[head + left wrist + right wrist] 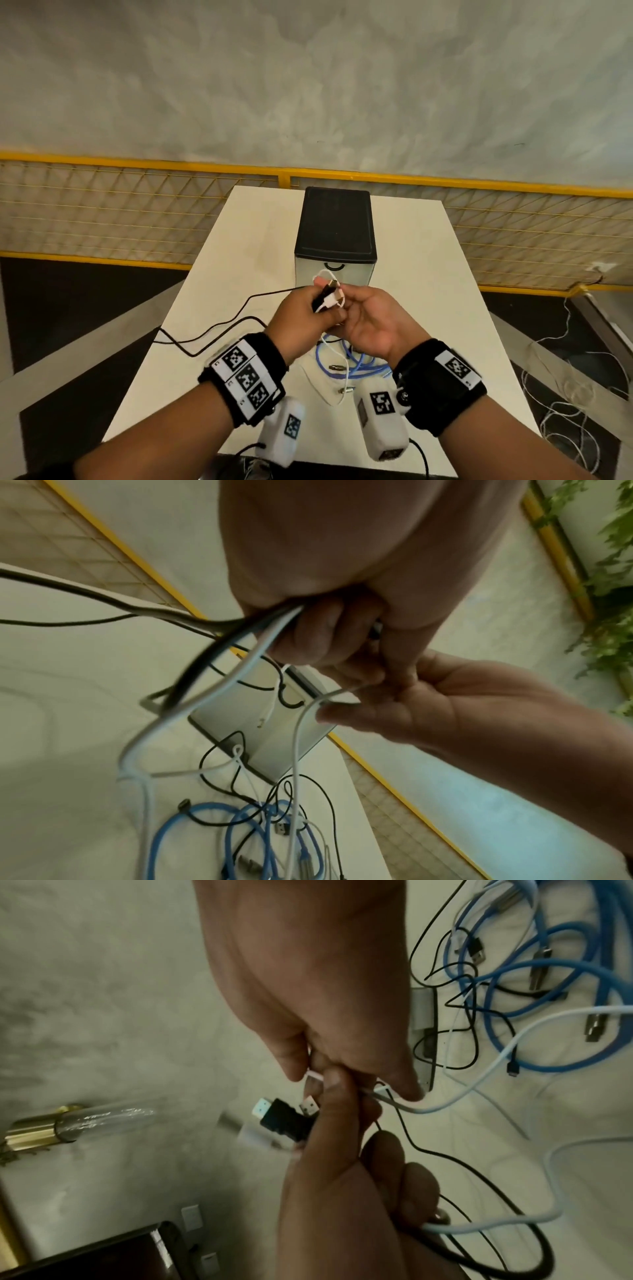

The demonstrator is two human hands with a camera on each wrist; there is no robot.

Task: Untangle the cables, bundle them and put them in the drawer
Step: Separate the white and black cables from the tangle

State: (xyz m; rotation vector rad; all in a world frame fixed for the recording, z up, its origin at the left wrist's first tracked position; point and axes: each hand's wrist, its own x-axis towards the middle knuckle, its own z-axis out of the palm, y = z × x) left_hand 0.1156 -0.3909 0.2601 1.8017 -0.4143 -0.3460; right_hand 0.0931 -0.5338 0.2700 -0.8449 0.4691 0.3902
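Both hands are raised over the white table (428, 274), just in front of the small drawer unit (334, 233), whose drawer front (334, 274) is closed. My left hand (301, 311) grips a bunch of cable ends: a black plug (281, 1121), white plugs (330, 301), and black (103, 599) and white (205, 696) cords trailing down. Touching it, my right hand (370, 325) pinches a thin white cable (479, 1085) at its plug. A blue cable (356, 370) lies coiled on the table below the hands, tangled with thin black and white cords (240, 826).
A black cable (212, 329) runs off the table's left edge. A yellow mesh fence (137, 212) stands behind the table. Loose white cord (565, 394) lies on the floor to the right. Bare tabletop shows on both sides of the drawer unit.
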